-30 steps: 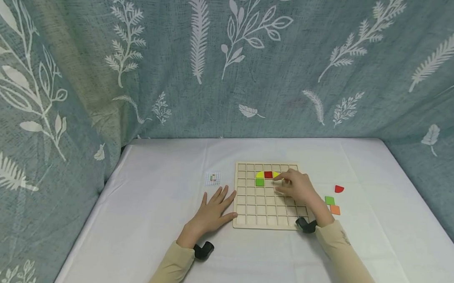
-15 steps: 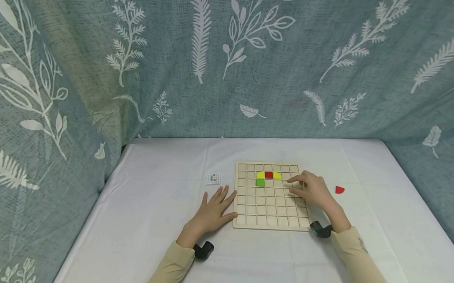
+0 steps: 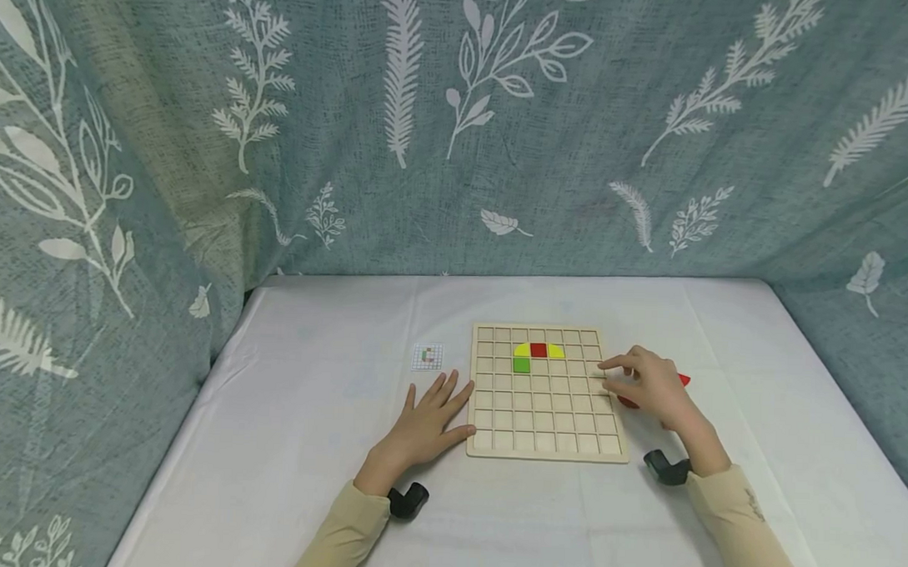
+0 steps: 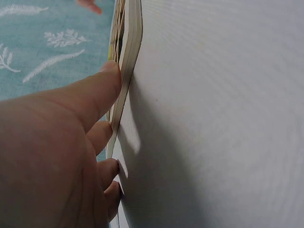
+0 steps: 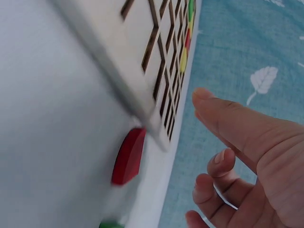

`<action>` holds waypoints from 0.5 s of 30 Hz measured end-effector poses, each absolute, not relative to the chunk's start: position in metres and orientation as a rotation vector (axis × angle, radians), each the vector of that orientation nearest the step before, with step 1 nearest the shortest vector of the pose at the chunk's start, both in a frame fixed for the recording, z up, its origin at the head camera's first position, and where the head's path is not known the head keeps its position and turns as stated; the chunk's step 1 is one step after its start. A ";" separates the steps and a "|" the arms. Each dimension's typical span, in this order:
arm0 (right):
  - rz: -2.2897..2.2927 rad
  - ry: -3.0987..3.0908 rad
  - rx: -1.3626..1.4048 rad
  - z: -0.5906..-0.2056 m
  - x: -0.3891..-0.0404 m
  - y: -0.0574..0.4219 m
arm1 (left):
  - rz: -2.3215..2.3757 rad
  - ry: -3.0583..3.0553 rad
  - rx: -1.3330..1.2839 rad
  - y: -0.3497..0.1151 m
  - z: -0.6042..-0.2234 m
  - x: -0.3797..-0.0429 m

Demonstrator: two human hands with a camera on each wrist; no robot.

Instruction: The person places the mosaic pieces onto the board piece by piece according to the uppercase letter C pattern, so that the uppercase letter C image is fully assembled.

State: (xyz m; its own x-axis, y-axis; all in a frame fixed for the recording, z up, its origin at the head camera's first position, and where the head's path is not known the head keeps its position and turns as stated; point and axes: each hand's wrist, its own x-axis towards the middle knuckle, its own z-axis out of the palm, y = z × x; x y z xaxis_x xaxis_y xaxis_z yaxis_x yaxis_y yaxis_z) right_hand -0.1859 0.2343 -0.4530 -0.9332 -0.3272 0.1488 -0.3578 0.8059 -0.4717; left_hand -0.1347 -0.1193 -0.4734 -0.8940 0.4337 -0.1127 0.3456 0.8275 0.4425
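Note:
The wooden grid board (image 3: 547, 404) lies flat on the table. In its upper rows sit a red square tile (image 3: 538, 350) between two yellow rounded tiles (image 3: 555, 351), with a green square tile (image 3: 522, 364) below the left one. My left hand (image 3: 421, 432) rests with spread fingers, thumb and fingertip touching the board's left edge. Past the right edge hovers my right hand (image 3: 653, 386), thumb and forefinger apart and nothing between them. Beneath it a red rounded tile (image 3: 627, 401) shows, also seen in the right wrist view as a red tile (image 5: 128, 156). Another red tile (image 3: 684, 379) peeks out behind the hand.
A small printed grid card (image 3: 427, 357) lies left of the board. A green piece (image 5: 111, 224) appears at the bottom of the right wrist view. White cloth covers the table (image 3: 308, 378), and a patterned teal curtain (image 3: 427, 199) hangs behind it.
My right hand has moved right, off the board, uncovering the right yellow tile. It now covers where green and orange tiles lay; a second red tile has come into view. My left hand stays put.

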 end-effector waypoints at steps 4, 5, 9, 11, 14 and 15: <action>0.757 -2.948 0.507 -0.454 -0.182 0.243 | 0.626 2.803 0.605 -0.119 -0.473 -0.135; 0.755 -2.953 0.497 -0.454 -0.182 0.245 | 0.624 2.803 0.603 -0.119 -0.473 -0.135; 0.739 -2.961 0.463 -0.457 -0.179 0.254 | 0.621 2.810 0.603 -0.119 -0.474 -0.134; 0.737 -2.966 0.450 -0.459 -0.178 0.259 | 0.618 2.811 0.601 -0.119 -0.474 -0.134; 0.730 -2.969 0.437 -0.460 -0.175 0.265 | 0.625 2.809 0.598 -0.119 -0.474 -0.133; 0.731 -2.973 0.434 -0.461 -0.174 0.267 | 0.624 2.809 0.598 -0.119 -0.474 -0.133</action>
State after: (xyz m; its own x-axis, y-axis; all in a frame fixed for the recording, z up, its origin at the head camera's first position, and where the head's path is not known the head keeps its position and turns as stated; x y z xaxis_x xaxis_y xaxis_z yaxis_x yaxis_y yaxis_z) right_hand -0.1741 0.2667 -0.4607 -0.9594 -0.2577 0.1142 -0.2813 0.8489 -0.4475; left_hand -0.1334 -0.1194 -0.4743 -0.8977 0.4275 -0.1066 0.3421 0.8289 0.4427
